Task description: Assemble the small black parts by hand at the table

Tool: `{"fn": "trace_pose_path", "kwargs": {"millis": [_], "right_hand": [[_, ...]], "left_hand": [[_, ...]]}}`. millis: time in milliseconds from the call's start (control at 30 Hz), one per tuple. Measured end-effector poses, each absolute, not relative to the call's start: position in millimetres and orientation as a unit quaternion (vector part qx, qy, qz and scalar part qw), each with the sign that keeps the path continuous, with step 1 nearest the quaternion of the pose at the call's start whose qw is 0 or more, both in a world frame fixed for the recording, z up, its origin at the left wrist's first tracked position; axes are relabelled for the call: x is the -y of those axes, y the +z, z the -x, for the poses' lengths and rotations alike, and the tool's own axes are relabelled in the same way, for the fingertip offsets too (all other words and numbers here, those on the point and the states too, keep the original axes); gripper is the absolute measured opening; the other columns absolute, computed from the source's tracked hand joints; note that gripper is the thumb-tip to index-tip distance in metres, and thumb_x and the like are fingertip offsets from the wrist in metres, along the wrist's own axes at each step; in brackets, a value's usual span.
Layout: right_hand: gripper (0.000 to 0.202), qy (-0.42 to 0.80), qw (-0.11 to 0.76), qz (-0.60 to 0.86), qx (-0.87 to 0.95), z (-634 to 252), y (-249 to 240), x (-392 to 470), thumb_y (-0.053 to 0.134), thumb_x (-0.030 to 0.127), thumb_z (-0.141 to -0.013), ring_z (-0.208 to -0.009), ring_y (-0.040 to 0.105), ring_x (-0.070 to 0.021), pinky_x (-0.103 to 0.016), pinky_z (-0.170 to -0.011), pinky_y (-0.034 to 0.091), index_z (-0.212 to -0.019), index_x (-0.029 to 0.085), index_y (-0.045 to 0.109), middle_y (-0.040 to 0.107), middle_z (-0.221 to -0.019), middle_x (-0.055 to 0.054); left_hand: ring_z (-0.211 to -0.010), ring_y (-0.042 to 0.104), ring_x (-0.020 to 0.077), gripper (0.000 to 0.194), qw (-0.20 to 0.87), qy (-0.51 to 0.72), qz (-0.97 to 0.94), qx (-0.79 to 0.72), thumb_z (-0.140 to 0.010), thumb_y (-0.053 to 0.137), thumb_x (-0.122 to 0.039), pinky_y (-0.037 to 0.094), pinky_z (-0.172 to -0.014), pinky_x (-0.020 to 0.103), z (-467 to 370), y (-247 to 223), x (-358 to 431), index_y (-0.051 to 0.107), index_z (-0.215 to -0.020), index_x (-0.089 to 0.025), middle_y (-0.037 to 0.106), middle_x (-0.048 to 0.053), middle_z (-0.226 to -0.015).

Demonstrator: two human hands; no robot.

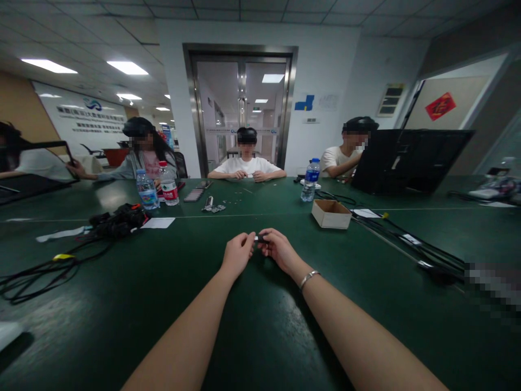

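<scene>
Both my hands meet over the middle of the green table (260, 304). Between their fingertips is a small, short black piece with a silver end (259, 238); its exact kind is too small to make out. My left hand (237, 252) pinches the silver end from the left. From the right, my right hand (280, 251) has its thumb and fingers closed round the black part, hiding much of it. A silver bracelet (309, 278) circles my right wrist.
An open cardboard box (331, 215) stands right of my hands, near black cables (411, 244). Left lie a black strap bundle (118, 220) and white paper (158, 222). Bottles (169, 184) and small metal parts (211, 205) are farther back. Several people sit around, one opposite (246, 163).
</scene>
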State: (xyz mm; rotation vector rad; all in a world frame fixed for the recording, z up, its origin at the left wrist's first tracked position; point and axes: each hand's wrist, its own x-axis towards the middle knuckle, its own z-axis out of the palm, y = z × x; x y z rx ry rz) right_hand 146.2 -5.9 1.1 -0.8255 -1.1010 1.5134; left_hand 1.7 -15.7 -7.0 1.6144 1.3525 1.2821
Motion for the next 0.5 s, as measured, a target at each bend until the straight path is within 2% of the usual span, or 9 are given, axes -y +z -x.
{"fn": "trace_pose_path", "kwargs": {"millis": [100,167,233,300,367,433,500], "right_hand": [[0.018,0.636,0.517,0.340,0.460,-146.8,0.6,5.3,0.060,0.023,-0.064,-0.048,0.052,-0.0102,-0.021,-0.046,0.036,-0.081,0.017,0.059,0.063,-0.058,-0.001],[0.017,0.641,0.522,0.341,0.448,-147.1,1.1,5.0,0.060,0.022,-0.064,-0.049,0.052,-0.0103,-0.021,-0.047,0.036,-0.081,0.017,0.059,0.063,-0.058,-0.001],[0.016,0.643,0.534,0.346,0.425,-147.1,2.1,4.9,0.059,0.022,-0.064,-0.048,0.052,-0.0103,-0.021,-0.047,0.037,-0.080,0.017,0.059,0.062,-0.058,-0.001],[0.016,0.643,0.548,0.355,0.400,-146.9,3.2,5.0,0.059,0.022,-0.064,-0.047,0.052,-0.0102,-0.021,-0.047,0.038,-0.079,0.018,0.059,0.062,-0.057,-0.001],[0.016,0.641,0.555,0.363,0.387,-146.5,4.0,5.3,0.059,0.022,-0.065,-0.047,0.052,-0.0102,-0.021,-0.047,0.039,-0.080,0.018,0.059,0.061,-0.055,0.000],[0.016,0.640,0.552,0.365,0.390,-146.3,4.3,5.8,0.060,0.022,-0.065,-0.047,0.053,-0.0104,-0.021,-0.047,0.039,-0.080,0.017,0.059,0.061,-0.055,0.000],[0.016,0.640,0.547,0.361,0.401,-146.3,4.2,6.1,0.061,0.023,-0.066,-0.048,0.053,-0.0105,-0.021,-0.047,0.039,-0.080,0.017,0.060,0.061,-0.056,-0.001]], "left_hand": [[-0.046,0.049,0.0106,0.052,0.287,0.468,-0.631,-0.548,-0.083,0.042,-0.060,0.036,-0.048,0.022,-0.4,-4.5,17.1,0.055,-0.058,-0.017,0.051,-0.002,-0.049],[-0.047,0.050,0.0109,0.053,0.290,0.467,-0.629,-0.550,-0.085,0.040,-0.060,0.036,-0.049,0.023,-0.3,-4.1,17.7,0.057,-0.058,-0.017,0.053,-0.001,-0.049],[-0.051,0.054,0.0116,0.044,0.318,0.483,-0.615,-0.536,-0.084,0.045,-0.055,0.040,-0.050,0.022,-0.6,-4.7,17.6,0.062,-0.073,-0.017,0.060,0.001,-0.060],[-0.060,0.060,0.0122,0.034,0.345,0.507,-0.611,-0.500,-0.079,0.059,-0.044,0.044,-0.054,0.022,-0.9,-5.7,17.2,0.062,-0.101,-0.019,0.067,0.004,-0.081],[-0.068,0.062,0.0124,0.043,0.362,0.519,-0.625,-0.457,-0.074,0.065,-0.032,0.047,-0.058,0.022,-1.1,-6.4,16.7,0.057,-0.115,-0.022,0.067,0.005,-0.096],[-0.070,0.062,0.0124,0.037,0.379,0.515,-0.637,-0.431,-0.074,0.064,-0.027,0.047,-0.059,0.021,-1.1,-6.6,16.2,0.060,-0.110,-0.022,0.067,0.005,-0.093],[-0.067,0.061,0.0124,0.026,0.393,0.510,-0.631,-0.433,-0.076,0.061,-0.028,0.046,-0.057,0.021,-1.2,-7.0,15.4,0.063,-0.100,-0.019,0.066,0.003,-0.082]]}}
